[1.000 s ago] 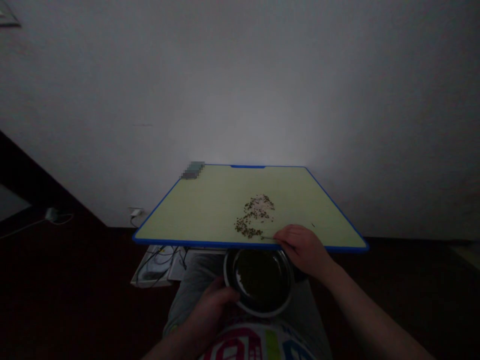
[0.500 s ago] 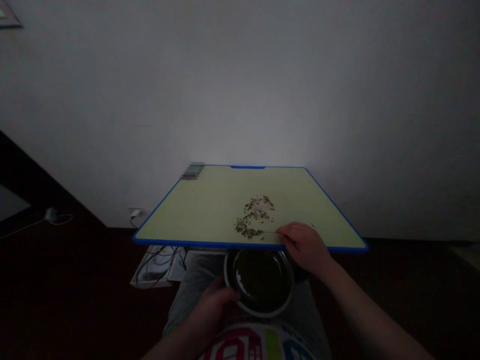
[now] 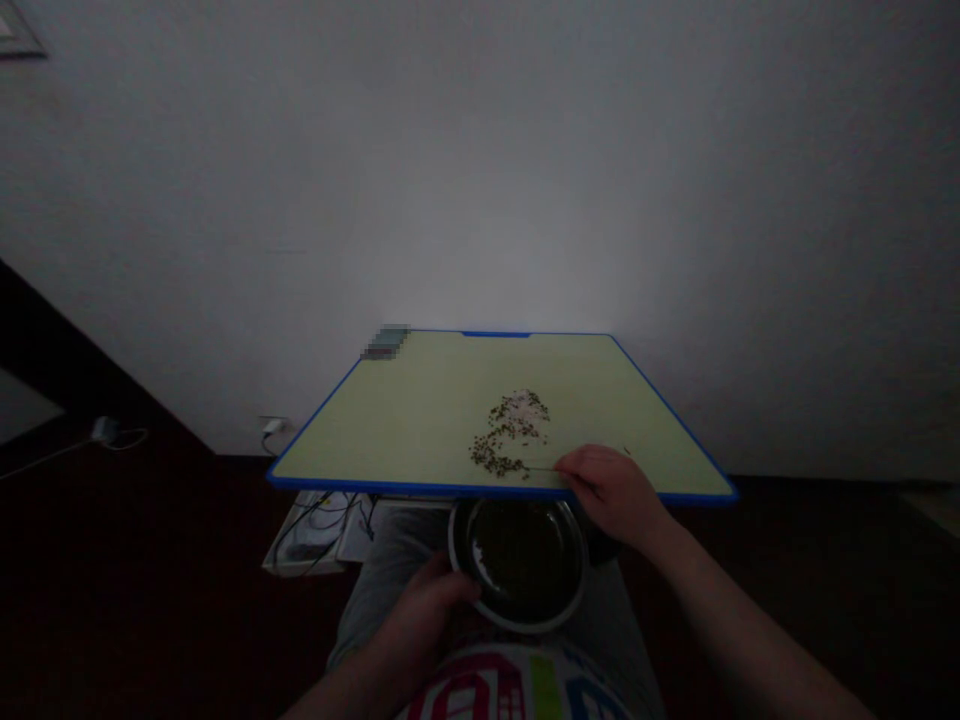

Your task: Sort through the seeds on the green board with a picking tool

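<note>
My right hand (image 3: pixel 609 492) is closed in a pinch on a thin stick (image 3: pixel 541 469) at the near edge of a pale folding table (image 3: pixel 405 420) with a blue rim. The stick points left, its tip at the edge of a scatter of small dark bean-like grains (image 3: pixel 491 457). Farther back, paler bits (image 3: pixel 523 405) lie mixed among the grains. On my lap, under the table edge, sits a round metal bowl (image 3: pixel 525 627) with a dark inside. My left hand (image 3: pixel 433 608) is closed on the bowl's left rim; some fingers are hidden below it.
A blurred object (image 3: pixel 387 342) lies at the table's far left corner. A small dark sliver (image 3: pixel 627 450) is right of my right hand. Below the table, at left, a white box (image 3: pixel 289 560) holds cables. Behind stands a plain wall (image 3: pixel 480 200) with a plugged socket (image 3: pixel 272 427).
The stick and my right hand have shifted very slightly toward me. My left hand, the bowl and the grains look the same.
</note>
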Available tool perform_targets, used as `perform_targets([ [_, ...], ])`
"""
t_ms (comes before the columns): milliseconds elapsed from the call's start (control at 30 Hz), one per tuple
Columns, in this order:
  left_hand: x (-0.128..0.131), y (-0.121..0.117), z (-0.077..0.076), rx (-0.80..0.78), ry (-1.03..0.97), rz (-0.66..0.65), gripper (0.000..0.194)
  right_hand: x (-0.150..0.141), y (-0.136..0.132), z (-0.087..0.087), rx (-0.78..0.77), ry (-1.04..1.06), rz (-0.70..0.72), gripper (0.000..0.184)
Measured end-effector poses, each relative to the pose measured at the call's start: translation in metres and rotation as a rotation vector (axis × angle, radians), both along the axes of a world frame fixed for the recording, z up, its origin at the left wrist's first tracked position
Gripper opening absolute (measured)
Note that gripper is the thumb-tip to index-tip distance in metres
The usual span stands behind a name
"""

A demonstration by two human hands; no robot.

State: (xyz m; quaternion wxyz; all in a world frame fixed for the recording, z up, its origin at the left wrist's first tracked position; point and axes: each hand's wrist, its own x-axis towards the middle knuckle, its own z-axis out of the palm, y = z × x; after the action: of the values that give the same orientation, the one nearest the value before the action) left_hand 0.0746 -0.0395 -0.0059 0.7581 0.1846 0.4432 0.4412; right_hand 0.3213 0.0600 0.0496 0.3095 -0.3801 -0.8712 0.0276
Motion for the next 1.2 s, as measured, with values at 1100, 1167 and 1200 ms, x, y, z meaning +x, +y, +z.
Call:
perform_targets([
  [1100, -0.001, 0.000, -0.010, 0.030, -0.063, 0.003, 0.057, 0.001, 0.004, 0.002, -0.005, 0.004, 0.007, 0.020],
  [1167, -0.002, 0.000, -0.011, 0.027, -0.065, 0.007, 0.057, 0.000, 0.005, 0.003, -0.016, -0.004, 0.016, 0.019],
  [1200, -0.002, 0.000, -0.010, 0.020, -0.054, 0.006, 0.056, 0.000, 0.005, 0.003, -0.023, -0.006, 0.024, 0.019],
])
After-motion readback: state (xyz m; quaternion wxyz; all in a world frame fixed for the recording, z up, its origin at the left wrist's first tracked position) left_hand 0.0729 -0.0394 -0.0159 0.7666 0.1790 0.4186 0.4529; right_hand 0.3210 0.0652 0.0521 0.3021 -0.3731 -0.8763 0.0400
